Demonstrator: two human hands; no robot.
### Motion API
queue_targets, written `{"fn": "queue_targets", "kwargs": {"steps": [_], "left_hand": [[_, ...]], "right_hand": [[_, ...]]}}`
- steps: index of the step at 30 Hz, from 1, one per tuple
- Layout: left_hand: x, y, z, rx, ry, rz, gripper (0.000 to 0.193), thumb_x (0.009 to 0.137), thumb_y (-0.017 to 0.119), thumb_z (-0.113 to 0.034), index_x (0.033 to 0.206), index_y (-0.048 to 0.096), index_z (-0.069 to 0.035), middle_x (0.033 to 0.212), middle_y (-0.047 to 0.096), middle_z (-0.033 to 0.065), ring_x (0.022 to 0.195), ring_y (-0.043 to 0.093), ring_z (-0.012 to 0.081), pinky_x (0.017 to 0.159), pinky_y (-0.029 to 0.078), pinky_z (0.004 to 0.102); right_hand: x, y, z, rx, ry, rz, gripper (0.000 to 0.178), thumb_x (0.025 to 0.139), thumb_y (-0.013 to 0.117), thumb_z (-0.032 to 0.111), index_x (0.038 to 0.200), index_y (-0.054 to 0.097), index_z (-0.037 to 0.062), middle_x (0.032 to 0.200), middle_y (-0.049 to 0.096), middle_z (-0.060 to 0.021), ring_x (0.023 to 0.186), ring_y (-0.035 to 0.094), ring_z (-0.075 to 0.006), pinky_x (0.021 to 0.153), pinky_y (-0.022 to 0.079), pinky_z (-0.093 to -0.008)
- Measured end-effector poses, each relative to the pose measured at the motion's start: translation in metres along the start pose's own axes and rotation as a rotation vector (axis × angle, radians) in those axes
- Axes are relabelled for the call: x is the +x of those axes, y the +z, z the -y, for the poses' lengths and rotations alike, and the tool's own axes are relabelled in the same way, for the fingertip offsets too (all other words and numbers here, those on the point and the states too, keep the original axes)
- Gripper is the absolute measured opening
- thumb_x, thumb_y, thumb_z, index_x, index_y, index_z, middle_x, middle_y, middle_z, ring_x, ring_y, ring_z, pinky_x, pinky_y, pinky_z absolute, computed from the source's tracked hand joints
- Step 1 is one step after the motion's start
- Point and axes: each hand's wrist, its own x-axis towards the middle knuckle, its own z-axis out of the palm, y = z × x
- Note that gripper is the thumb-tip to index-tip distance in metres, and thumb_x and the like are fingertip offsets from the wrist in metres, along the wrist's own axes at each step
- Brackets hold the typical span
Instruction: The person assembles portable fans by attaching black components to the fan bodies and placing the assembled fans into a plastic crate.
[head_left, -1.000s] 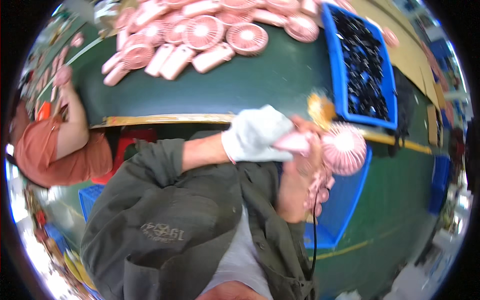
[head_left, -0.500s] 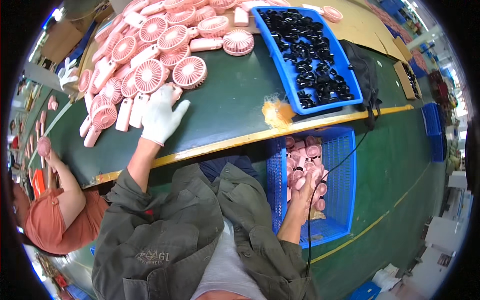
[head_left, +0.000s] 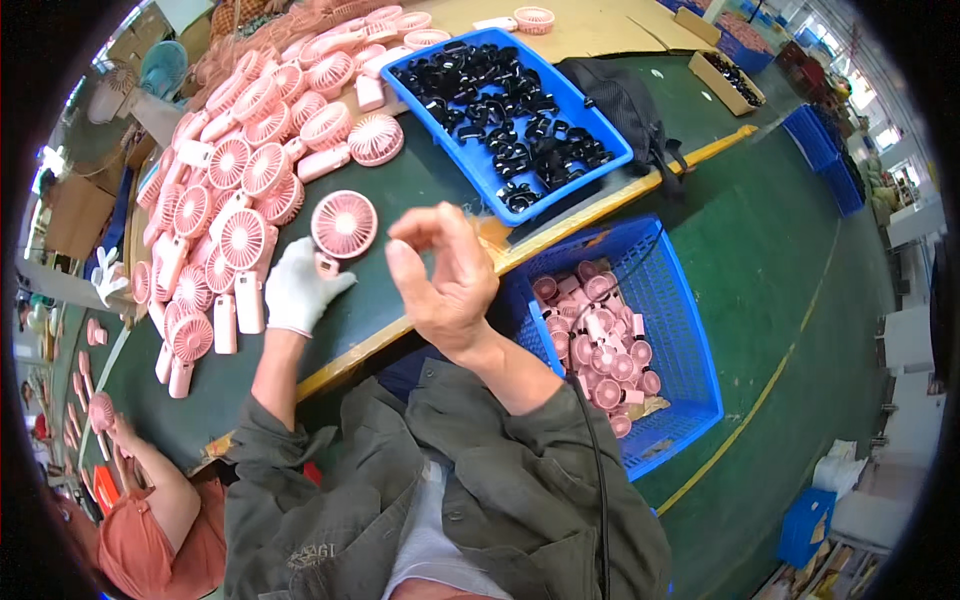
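Observation:
My left hand (head_left: 298, 290), in a white glove, grips a pink handheld fan (head_left: 344, 225) by its handle, just over the green table. The fan's round grille faces up, and most of the handle is hidden by the glove. To the left and beyond lies a large pile of similar pink fans (head_left: 228, 162). My bare right hand (head_left: 450, 285) is raised over the table's near edge, thumb and fingers curved apart, with nothing visible between them. Beyond it, a blue tray (head_left: 608, 180) holds many black plastic parts (head_left: 500, 150).
A blue basket (head_left: 690, 330) with pink fans inside stands below the table edge at right. A black cable (head_left: 603, 500) hangs by my right arm. A black bag (head_left: 625, 110) lies behind the tray. At lower left sits another person (head_left: 165, 530) in orange, holding a pink fan.
My right hand has come up out of the blue basket to the table edge. My left hand has drawn one fan away from the pile. The view has shifted.

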Motion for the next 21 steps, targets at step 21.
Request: {"fn": "queue_targets", "kwargs": {"steps": [21], "left_hand": [[-0.076, 0.006, -0.026, -0.109, 0.266, -0.157, 0.049, 0.081, 0.060, -0.058, 0.076, 0.060, -0.009, 0.074, 0.061, 0.0098, 0.070, 0.063, 0.0284, 0.058, 0.050, 0.0398]], "right_hand": [[0.413, -0.072, -0.086, -1.206, -0.164, 0.388, 0.034, 0.089, 0.062, 0.027, 0.090, 0.067, -0.0074, 0.056, 0.055, -0.0097, 0.046, 0.050, -0.0155, 0.046, 0.041, -0.0340]]}}
